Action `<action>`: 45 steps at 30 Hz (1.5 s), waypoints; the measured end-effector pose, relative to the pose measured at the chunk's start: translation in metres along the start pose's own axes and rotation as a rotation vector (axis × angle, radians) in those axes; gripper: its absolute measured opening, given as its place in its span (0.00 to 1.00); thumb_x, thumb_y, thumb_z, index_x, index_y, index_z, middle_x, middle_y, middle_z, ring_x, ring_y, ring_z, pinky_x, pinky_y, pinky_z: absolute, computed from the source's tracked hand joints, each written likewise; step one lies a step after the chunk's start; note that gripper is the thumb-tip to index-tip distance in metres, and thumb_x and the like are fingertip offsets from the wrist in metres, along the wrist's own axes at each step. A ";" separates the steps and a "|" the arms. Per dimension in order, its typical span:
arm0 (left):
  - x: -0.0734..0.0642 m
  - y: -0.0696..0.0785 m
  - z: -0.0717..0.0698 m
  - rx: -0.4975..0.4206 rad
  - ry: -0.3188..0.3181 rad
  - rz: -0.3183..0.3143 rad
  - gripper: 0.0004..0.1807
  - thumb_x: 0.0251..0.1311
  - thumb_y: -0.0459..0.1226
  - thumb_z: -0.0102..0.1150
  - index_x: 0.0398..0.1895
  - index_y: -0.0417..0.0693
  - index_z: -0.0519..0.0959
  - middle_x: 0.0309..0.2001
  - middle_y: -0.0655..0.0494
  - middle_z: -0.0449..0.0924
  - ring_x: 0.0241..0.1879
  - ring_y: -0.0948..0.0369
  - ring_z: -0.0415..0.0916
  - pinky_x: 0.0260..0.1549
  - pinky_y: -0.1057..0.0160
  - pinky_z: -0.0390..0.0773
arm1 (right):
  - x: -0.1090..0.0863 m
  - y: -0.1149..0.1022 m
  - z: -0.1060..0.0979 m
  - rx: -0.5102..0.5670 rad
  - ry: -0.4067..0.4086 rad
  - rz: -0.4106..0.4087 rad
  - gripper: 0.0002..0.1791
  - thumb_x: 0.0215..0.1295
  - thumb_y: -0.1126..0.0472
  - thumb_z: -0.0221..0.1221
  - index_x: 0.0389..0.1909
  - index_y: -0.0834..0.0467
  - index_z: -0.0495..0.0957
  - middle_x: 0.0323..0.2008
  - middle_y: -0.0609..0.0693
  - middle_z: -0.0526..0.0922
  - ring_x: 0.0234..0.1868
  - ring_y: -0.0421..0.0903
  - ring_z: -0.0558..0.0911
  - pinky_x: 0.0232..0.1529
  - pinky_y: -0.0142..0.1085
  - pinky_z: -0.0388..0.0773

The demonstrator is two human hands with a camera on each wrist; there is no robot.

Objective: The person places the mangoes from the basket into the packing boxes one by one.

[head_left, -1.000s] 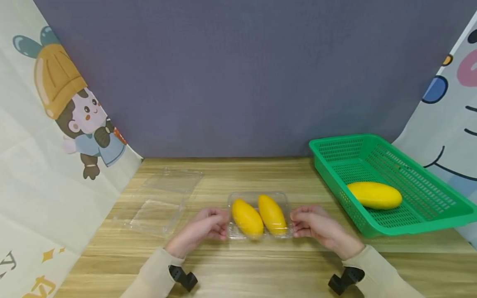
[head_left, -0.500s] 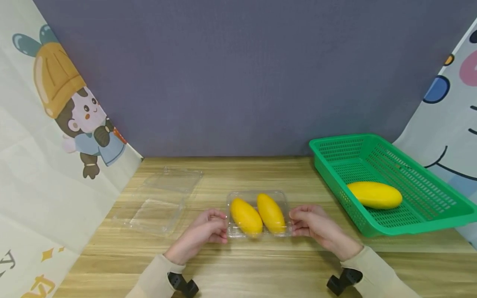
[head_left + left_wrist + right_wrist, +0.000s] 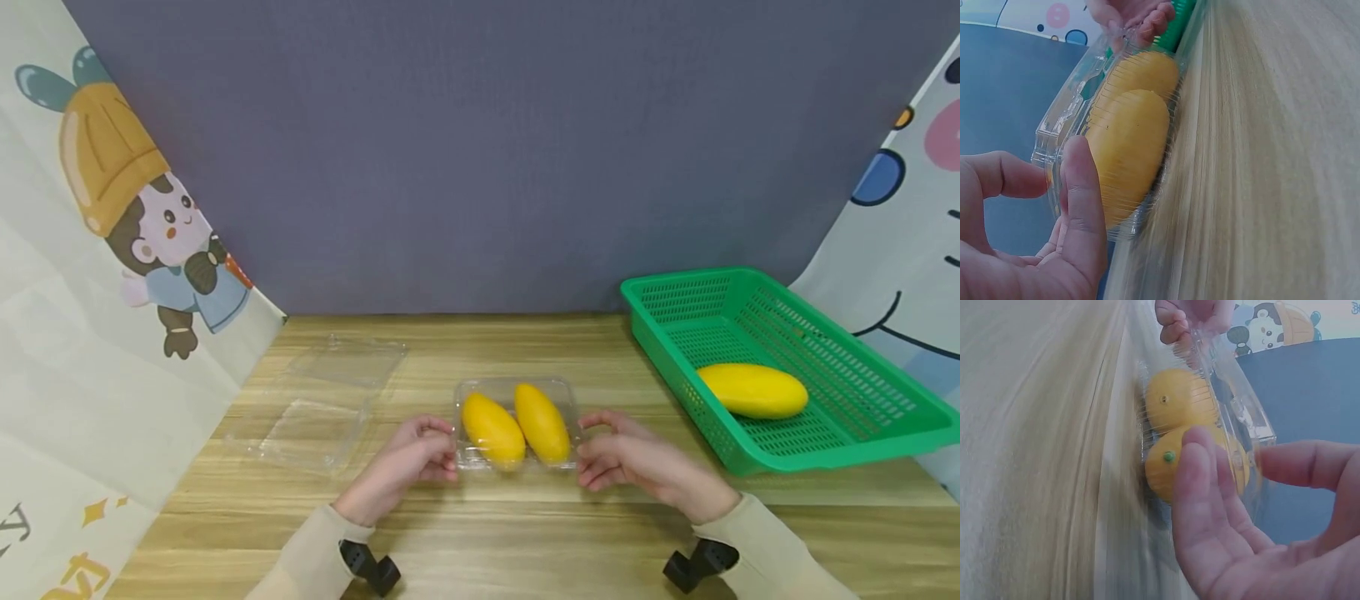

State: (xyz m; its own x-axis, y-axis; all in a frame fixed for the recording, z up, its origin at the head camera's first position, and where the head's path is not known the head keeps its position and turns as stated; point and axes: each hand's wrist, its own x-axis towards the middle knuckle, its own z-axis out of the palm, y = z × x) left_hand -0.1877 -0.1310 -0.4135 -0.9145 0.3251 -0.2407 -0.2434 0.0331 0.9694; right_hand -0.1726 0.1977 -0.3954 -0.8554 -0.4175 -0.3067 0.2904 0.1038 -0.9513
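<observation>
In the head view a clear plastic clamshell box (image 3: 517, 388) with two yellow mangoes inside lies on the table before me. The left mango (image 3: 493, 433) leans beside the right mango (image 3: 542, 423). My left hand (image 3: 408, 458) pinches the box's left edge between thumb and fingers, as the left wrist view shows from close by. At the opposite end my right hand (image 3: 637, 458) pinches the rim; in the right wrist view its fingers (image 3: 1194, 481) stand in front of the fruit. The lid (image 3: 1069, 103) lies over the mangoes; whether its edge is fully pressed down I cannot tell.
A green slotted basket (image 3: 750, 458) stands on the right with another yellow mango (image 3: 753, 391) in it. On the left lies an opened clear plastic clamshell (image 3: 315, 429). A dark partition (image 3: 465, 167) rises behind the wooden table (image 3: 480, 542).
The box has shifted very slightly away from me, with both hands staying at its ends. My right hand's fingers have spread a little and changed their hold on the rim.
</observation>
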 end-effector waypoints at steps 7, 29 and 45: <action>-0.001 -0.001 0.000 -0.008 -0.021 -0.002 0.24 0.61 0.29 0.57 0.58 0.28 0.64 0.36 0.44 0.77 0.31 0.57 0.78 0.37 0.59 0.86 | 0.000 0.005 0.001 -0.057 -0.012 0.042 0.12 0.68 0.61 0.57 0.41 0.69 0.73 0.28 0.55 0.83 0.26 0.46 0.85 0.32 0.37 0.86; -0.008 0.000 0.005 0.130 -0.116 -0.050 0.10 0.64 0.35 0.53 0.35 0.33 0.74 0.27 0.50 0.75 0.23 0.59 0.74 0.25 0.65 0.83 | -0.004 0.007 0.009 -0.142 -0.021 0.025 0.11 0.68 0.60 0.54 0.31 0.65 0.74 0.19 0.50 0.80 0.17 0.40 0.79 0.20 0.29 0.78; -0.004 -0.002 0.004 0.135 -0.126 -0.021 0.07 0.62 0.34 0.52 0.31 0.37 0.73 0.26 0.51 0.74 0.22 0.60 0.73 0.23 0.66 0.80 | -0.002 0.007 0.008 -0.148 -0.010 0.024 0.09 0.68 0.62 0.55 0.30 0.64 0.74 0.17 0.47 0.78 0.16 0.38 0.75 0.18 0.26 0.75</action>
State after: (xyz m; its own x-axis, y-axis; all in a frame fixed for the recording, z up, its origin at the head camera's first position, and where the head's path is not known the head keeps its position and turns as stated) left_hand -0.1824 -0.1282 -0.4143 -0.8599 0.4386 -0.2612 -0.2085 0.1651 0.9640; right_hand -0.1650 0.1919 -0.4010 -0.8444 -0.4221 -0.3299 0.2439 0.2454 -0.9382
